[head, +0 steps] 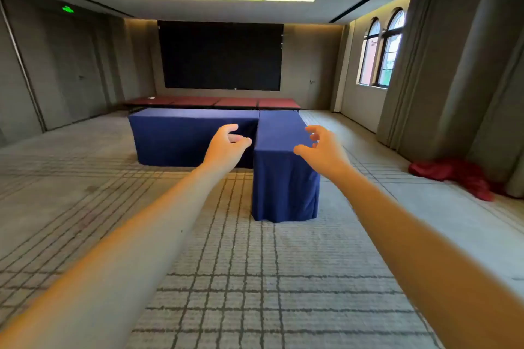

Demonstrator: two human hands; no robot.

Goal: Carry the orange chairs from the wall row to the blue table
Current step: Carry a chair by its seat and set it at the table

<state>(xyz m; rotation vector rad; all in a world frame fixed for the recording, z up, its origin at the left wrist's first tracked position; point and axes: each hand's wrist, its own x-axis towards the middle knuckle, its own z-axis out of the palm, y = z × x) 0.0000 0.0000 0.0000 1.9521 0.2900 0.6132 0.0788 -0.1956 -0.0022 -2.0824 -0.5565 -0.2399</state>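
Both hands, left hand [226, 144] and right hand [321, 149], empty before blue table [283, 178]

Both arms outstretched, left hand [226, 144], right hand [321, 150] empty, fingers curled

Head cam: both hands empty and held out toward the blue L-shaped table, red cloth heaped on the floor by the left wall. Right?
Not quite. The head view shows the red cloth heaped on the floor at the right, below the curtains, not by the left wall. The rest holds: left hand and right hand are open and empty, held out toward the blue L-shaped table.
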